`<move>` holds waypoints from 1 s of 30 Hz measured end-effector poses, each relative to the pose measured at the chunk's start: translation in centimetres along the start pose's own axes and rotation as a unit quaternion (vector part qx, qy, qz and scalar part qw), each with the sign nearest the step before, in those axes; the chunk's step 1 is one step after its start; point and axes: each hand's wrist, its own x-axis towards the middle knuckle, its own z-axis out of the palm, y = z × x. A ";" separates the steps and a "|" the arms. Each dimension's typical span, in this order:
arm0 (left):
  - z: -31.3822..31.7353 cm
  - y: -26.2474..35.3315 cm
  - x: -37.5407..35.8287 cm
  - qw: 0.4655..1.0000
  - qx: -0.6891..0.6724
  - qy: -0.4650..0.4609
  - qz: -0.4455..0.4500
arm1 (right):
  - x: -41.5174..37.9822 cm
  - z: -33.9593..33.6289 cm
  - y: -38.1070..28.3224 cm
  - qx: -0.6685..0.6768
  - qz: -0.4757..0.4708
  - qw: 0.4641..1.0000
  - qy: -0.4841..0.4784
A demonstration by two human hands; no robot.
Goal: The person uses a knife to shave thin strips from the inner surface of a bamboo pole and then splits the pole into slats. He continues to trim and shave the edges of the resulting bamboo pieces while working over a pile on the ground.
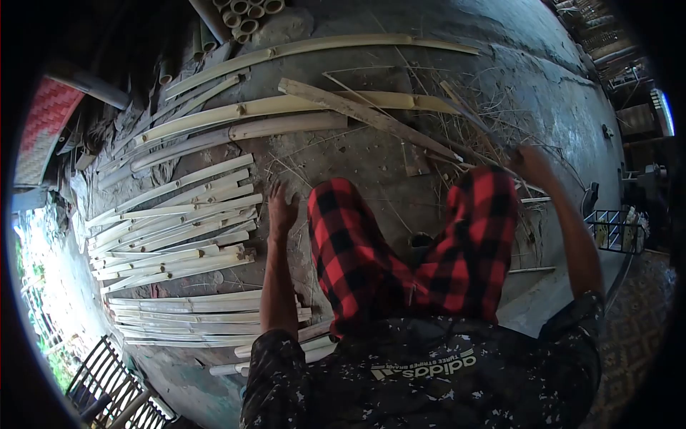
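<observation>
Left hand (283, 207): open, apparently empty, left of checked trousers (346, 236) | Right hand (532, 168): curled, hold unclear, right of trousers | Bamboo strips (179, 222): floor (336, 157), left of trousers, beyond left hand

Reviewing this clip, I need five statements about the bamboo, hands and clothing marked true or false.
1. The left hand grips a bamboo strip. False: it is open, with nothing visible in it.
2. Many split bamboo strips lie on the left-hand side. True.
3. The trousers are plain blue. False: they are red and black checked.
4. Tubes with round, open ends show at the top. True.
5. The right hand rests in the lap. False: it is out by the right knee.
</observation>
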 end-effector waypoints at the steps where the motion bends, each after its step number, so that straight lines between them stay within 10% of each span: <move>1: -1.7 0.3 -0.1 1.000 0.011 0.006 -0.012 | -1.2 4.3 2.0 0.037 -0.001 0.999 0.017; 13: -14.6 1.4 -19.1 0.959 0.111 0.007 -0.261 | -9.6 28.2 4.2 0.090 0.246 0.965 0.008; 22: -14.2 7.2 -30.4 0.900 0.117 -0.058 -0.416 | 8.9 23.0 -5.3 0.168 -0.063 0.941 0.287; 25: -14.2 8.3 -31.5 0.906 0.123 -0.070 -0.398 | 13.0 24.9 -4.0 0.108 -0.152 0.975 0.123; 30: -14.5 8.7 -32.7 0.894 0.104 -0.081 -0.429 | 6.2 26.5 -3.1 0.201 -0.229 0.943 0.137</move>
